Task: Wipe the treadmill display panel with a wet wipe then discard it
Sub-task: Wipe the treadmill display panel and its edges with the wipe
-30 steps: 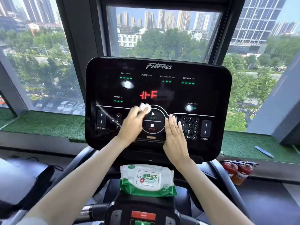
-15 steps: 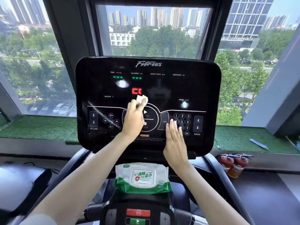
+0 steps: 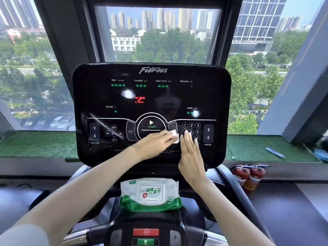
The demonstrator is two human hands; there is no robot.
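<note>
The black treadmill display panel [image 3: 99,96] fills the middle of the view, its lights and buttons lit. My left hand [image 3: 152,143] presses a small folded white wet wipe [image 3: 174,135] against the panel's lower centre, just below the START button. The wipe pokes out past my fingertips. Beside it, my right hand [image 3: 190,153] lies flat on the panel with fingers together, its tips over the number keypad, holding nothing.
A green and white pack of wet wipes [image 3: 150,196] lies on the console ledge below the panel. Red and green buttons [image 3: 145,236] sit nearer me. Two fire extinguishers [image 3: 248,176] stand on the right by the green-turfed window sill [image 3: 35,144].
My left hand has swept the wipe down and to the right, from above the START ring to beside my right hand. My right hand has stayed on the keypad.
</note>
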